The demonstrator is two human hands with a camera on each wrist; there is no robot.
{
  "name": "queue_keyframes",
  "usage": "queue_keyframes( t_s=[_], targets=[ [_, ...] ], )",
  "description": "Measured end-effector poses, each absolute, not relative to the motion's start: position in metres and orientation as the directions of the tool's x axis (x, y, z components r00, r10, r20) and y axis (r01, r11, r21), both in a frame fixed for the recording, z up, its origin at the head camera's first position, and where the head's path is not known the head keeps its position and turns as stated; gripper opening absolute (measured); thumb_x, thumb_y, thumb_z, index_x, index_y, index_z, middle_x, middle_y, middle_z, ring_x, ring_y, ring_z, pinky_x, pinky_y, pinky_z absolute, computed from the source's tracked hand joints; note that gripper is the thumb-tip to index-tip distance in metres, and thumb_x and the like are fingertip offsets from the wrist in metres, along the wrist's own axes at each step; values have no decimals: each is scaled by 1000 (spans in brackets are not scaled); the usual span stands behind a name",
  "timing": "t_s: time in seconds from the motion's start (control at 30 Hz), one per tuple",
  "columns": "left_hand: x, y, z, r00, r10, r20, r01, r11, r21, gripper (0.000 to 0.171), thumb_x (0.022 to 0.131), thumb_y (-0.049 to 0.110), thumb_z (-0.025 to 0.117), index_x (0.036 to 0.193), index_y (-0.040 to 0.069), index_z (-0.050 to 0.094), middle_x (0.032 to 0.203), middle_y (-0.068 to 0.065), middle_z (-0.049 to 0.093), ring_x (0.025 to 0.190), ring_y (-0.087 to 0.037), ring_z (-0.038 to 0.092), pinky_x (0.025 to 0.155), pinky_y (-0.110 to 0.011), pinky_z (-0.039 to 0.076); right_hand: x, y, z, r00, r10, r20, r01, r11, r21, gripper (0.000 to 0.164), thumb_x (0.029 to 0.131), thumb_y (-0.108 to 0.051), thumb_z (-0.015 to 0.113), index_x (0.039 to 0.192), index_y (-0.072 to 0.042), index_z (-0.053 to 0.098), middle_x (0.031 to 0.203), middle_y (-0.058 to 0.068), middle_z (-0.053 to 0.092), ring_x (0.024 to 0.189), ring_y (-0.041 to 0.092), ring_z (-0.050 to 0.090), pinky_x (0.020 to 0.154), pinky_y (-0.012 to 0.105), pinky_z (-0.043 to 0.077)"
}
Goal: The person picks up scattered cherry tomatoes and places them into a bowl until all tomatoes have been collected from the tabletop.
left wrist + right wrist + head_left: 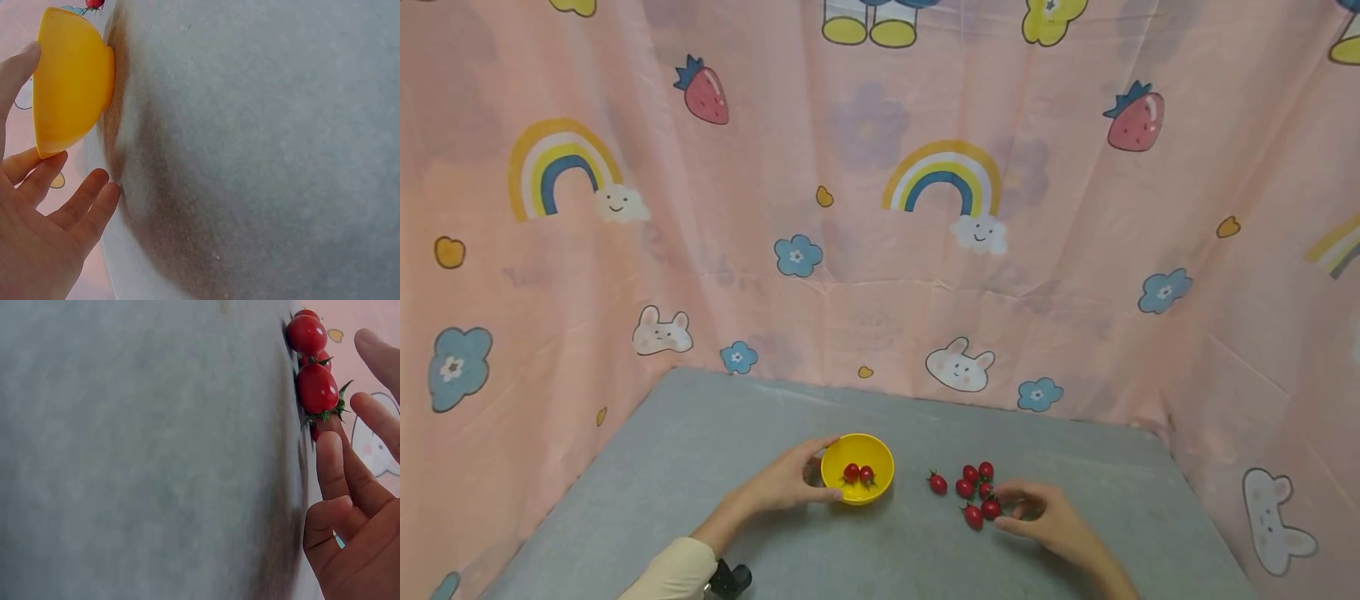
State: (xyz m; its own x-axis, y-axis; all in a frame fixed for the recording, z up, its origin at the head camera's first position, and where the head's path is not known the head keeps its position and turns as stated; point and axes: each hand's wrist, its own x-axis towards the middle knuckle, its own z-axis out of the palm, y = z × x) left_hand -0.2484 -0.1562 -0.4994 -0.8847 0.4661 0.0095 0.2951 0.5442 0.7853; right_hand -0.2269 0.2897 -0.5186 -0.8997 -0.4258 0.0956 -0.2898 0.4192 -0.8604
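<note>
A yellow bowl (861,450) stands on the grey table, with two cherry tomatoes (867,476) lying inside. My left hand (784,478) holds the bowl by its left side; in the left wrist view the thumb and a finger touch opposite parts of the rim. Several more red cherry tomatoes (973,517), some with green stems, lie in a loose cluster to the right of the bowl. At that cluster's right edge is my right hand (1051,518), its thumb and fingers spread apart beside a tomato (317,387). Whether a fingertip touches it, I cannot tell.
One cherry tomato (937,482) lies apart, between the bowl and the cluster. A pink patterned curtain (850,325) hangs behind and around the grey table (737,433). Something black (730,578) shows at the left sleeve.
</note>
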Motion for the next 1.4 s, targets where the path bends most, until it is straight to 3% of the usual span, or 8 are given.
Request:
queue_keyframes(
  t_s=[0.23, 0.6, 1.4],
  targets=[
    [-249, -157, -502, -883, 468, 20, 309, 550, 776, 84, 87, 35, 83, 153, 5, 41, 148, -14, 49, 115, -29, 59, 95, -47, 53, -231, 284, -521, -869, -479, 129, -339, 384, -859, 28, 90, -11, 78, 115, 3, 72, 107, 14, 72, 73, 19, 63, 66, 30, 55],
    [-249, -157, -499, -888, 459, 10, 294, 553, 780, 84, 87, 33, 83, 154, 5, 41, 148, -15, 49, 116, -31, 59, 97, -48, 52, -239, 279, -520, -898, -437, 45, -268, 462, -845, 26, 88, -14, 81, 109, -1, 75, 101, 7, 72, 67, 14, 59, 60, 28, 52],
    [-249, -156, -498, -882, 472, 15, 311, 556, 770, 85, 87, 33, 83, 154, 4, 40, 147, -14, 50, 115, -29, 59, 96, -48, 52, -245, 285, -505, -893, -436, 114, -318, 431, -845, 23, 91, -12, 78, 111, -2, 74, 103, 10, 72, 72, 19, 63, 61, 29, 53]
  ],
)
